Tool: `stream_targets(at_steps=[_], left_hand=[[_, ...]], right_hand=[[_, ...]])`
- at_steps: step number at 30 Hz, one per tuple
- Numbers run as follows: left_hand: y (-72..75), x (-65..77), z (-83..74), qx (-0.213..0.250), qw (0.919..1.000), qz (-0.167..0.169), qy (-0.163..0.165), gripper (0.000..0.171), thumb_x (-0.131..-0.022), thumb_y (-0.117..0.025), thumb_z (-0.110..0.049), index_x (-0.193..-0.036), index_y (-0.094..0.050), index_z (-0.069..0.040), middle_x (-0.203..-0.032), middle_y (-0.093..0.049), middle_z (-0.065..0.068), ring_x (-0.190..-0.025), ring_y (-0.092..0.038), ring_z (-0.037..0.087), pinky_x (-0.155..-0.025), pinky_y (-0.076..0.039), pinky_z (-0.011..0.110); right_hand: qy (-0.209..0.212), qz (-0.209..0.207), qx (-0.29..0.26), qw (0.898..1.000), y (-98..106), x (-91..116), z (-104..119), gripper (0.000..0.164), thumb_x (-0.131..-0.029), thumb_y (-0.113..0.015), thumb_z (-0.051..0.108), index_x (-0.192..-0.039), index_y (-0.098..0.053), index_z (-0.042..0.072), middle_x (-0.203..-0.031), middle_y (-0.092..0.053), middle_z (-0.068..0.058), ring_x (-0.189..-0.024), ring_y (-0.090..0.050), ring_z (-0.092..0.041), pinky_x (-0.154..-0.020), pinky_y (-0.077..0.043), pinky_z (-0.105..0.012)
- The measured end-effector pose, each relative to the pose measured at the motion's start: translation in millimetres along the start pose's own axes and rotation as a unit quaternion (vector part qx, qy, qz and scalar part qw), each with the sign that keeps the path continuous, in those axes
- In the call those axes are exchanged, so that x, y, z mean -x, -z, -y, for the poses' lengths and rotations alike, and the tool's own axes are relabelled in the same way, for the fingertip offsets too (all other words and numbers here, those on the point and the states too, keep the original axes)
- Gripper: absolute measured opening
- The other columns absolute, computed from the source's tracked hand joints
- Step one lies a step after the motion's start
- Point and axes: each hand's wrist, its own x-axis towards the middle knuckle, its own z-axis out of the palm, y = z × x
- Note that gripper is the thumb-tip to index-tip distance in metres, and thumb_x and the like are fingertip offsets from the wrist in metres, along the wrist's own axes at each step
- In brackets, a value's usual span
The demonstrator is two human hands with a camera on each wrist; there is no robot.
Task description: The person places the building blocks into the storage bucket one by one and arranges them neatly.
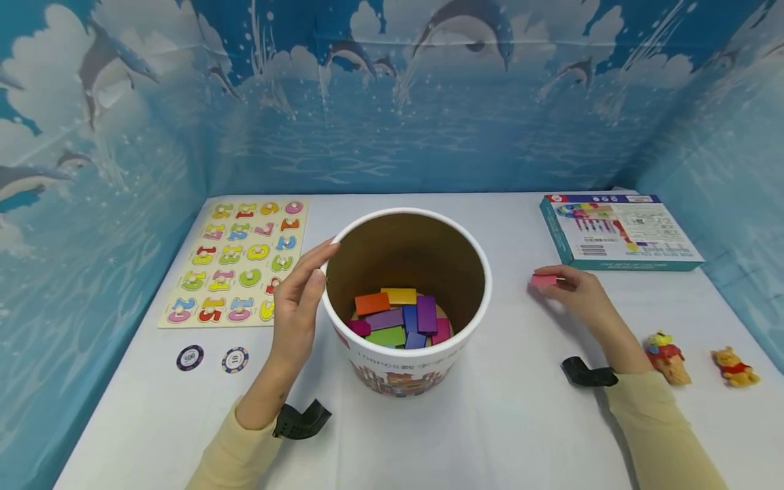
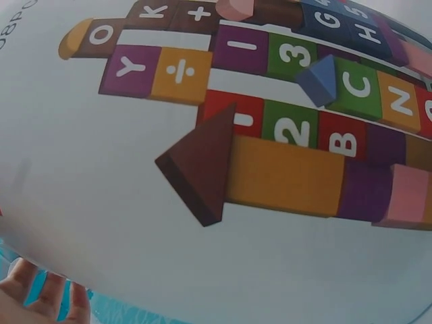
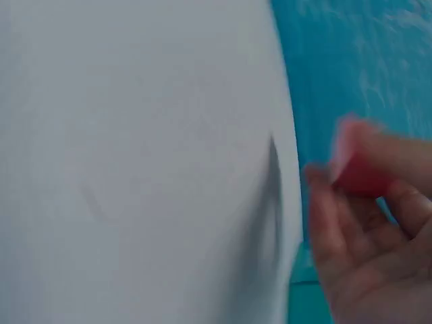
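A large white bucket [image 1: 407, 364] with a printed picture of building blocks stands upright in the middle of the table. Several coloured wooden blocks [image 1: 427, 314] lie at its bottom: orange, yellow, purple, blue, green and pink. My left hand [image 1: 298, 303] touches the bucket's left side and rim, its fingers fairly straight. The left wrist view shows the printed wall close up, with fingertips [image 2: 79, 304] at its lower left edge. To the right of the bucket, my right hand [image 1: 576, 296] pinches a small pink block [image 1: 543, 280] between thumb and fingers, above the tabletop.
A number puzzle board [image 1: 235, 286] lies at the back left, with two poker chips [image 1: 235, 359] in front of it. A flat toy box [image 1: 621, 231] lies at the back right. Two small bear figures [image 1: 669, 357] lie beside my right forearm.
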Motion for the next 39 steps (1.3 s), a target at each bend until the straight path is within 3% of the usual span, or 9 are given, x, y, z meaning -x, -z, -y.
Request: stream_targets(at_steps=[4,8,11,18,23,27,30,33,39], left_hand=[[-0.7,0.1,-0.3,0.001,1.0,0.0,0.002,0.036,-0.091,-0.041,-0.017,-0.123,-0.052,-0.006,-0.129,-0.048,0.006,-0.124,-0.037,0.021,-0.099,-0.034,0.041],[0.0,0.0,0.2,-0.002,1.0,0.0,0.004,0.036,-0.091,-0.041,-0.016,-0.123,-0.053,-0.006,-0.129,-0.048,0.004,-0.124,-0.037,0.021,-0.098,-0.034,0.042],[0.7,-0.4,0.2,-0.001,1.0,-0.001,0.003,0.035,-0.091,-0.041,-0.017,-0.123,-0.052,-0.006,-0.13,-0.047,0.005,-0.124,-0.037,0.021,-0.099,-0.033,0.042],[1.2,-1.5,6.2,-0.002,1.0,-0.004,0.001,0.036,-0.092,-0.042,-0.021,-0.123,-0.052,-0.007,-0.13,-0.047,0.006,-0.124,-0.036,0.021,-0.1,-0.031,0.042],[-0.6,-2.3,7.8,-0.004,1.0,0.001,0.001,0.036,-0.092,-0.042,-0.022,-0.123,-0.053,-0.008,-0.13,-0.047,0.005,-0.124,-0.036,0.021,-0.101,-0.031,0.041],[-1.4,-1.6,6.2,-0.013,0.9999,0.0,0.002,0.036,-0.091,-0.042,-0.021,-0.123,-0.053,-0.009,-0.13,-0.047,0.004,-0.124,-0.037,0.02,-0.1,-0.033,0.04],[-0.9,-1.3,4.6,-0.014,0.9999,-0.002,0.001,0.036,-0.091,-0.042,-0.021,-0.123,-0.053,-0.008,-0.13,-0.047,0.004,-0.124,-0.037,0.021,-0.099,-0.033,0.041],[-0.7,-1.6,3.3,-0.012,0.9999,-0.002,-0.001,0.036,-0.091,-0.042,-0.019,-0.123,-0.052,-0.007,-0.13,-0.047,0.005,-0.124,-0.036,0.021,-0.1,-0.032,0.041],[-1.4,-3.4,3.7,-0.012,0.9999,-0.001,0.001,0.036,-0.091,-0.042,-0.019,-0.123,-0.052,-0.008,-0.13,-0.047,0.004,-0.124,-0.036,0.02,-0.1,-0.032,0.041]], right_hand=[[0.04,0.022,-0.164,0.985,2.9,4.4,55.4,0.04,-0.088,-0.053,0.029,-0.121,-0.05,0.008,-0.11,-0.056,0.005,-0.097,-0.054,-0.006,-0.08,-0.046,-0.016],[0.179,0.106,-0.32,0.924,7.6,16.1,129.4,0.027,-0.091,-0.045,0.004,-0.117,-0.051,-0.002,-0.114,-0.055,-0.007,-0.105,-0.054,-0.017,-0.087,-0.044,-0.022],[0.264,0.18,-0.342,0.883,5.3,23.4,180.0,0.026,-0.09,-0.043,-0.001,-0.114,-0.052,-0.005,-0.116,-0.052,-0.017,-0.105,-0.053,-0.027,-0.088,-0.045,-0.03],[0.248,0.324,-0.188,0.893,-27.4,14.2,248.6,0.027,-0.086,-0.056,0.01,-0.112,-0.057,0.005,-0.109,-0.058,-0.012,-0.098,-0.055,-0.029,-0.083,-0.048,-0.037],[0.214,0.422,-0.149,0.868,-47.8,-1.7,256.8,0.028,-0.084,-0.059,0.008,-0.111,-0.057,0.003,-0.105,-0.06,-0.013,-0.093,-0.06,-0.028,-0.082,-0.048,-0.041],[0.223,0.474,-0.023,0.852,-56.3,-4.2,259.6,0.028,-0.083,-0.06,0.01,-0.111,-0.059,0.011,-0.107,-0.06,-0.004,-0.092,-0.061,-0.019,-0.08,-0.05,-0.033],[0.238,0.497,0.06,0.833,-60.7,-3.1,261.1,0.032,-0.083,-0.06,0.011,-0.116,-0.058,0.015,-0.111,-0.058,0.002,-0.097,-0.058,-0.013,-0.08,-0.049,-0.028],[0.24,0.499,0.107,0.826,-62.6,-2.4,262.0,0.038,-0.083,-0.06,0.012,-0.12,-0.054,0.017,-0.116,-0.055,0.005,-0.106,-0.053,-0.01,-0.082,-0.048,-0.025],[0.283,0.45,0.11,0.84,-59.2,-2.6,261.0,0.035,-0.086,-0.058,0.015,-0.121,-0.054,0.017,-0.116,-0.056,0.006,-0.107,-0.052,-0.01,-0.085,-0.046,-0.025]])
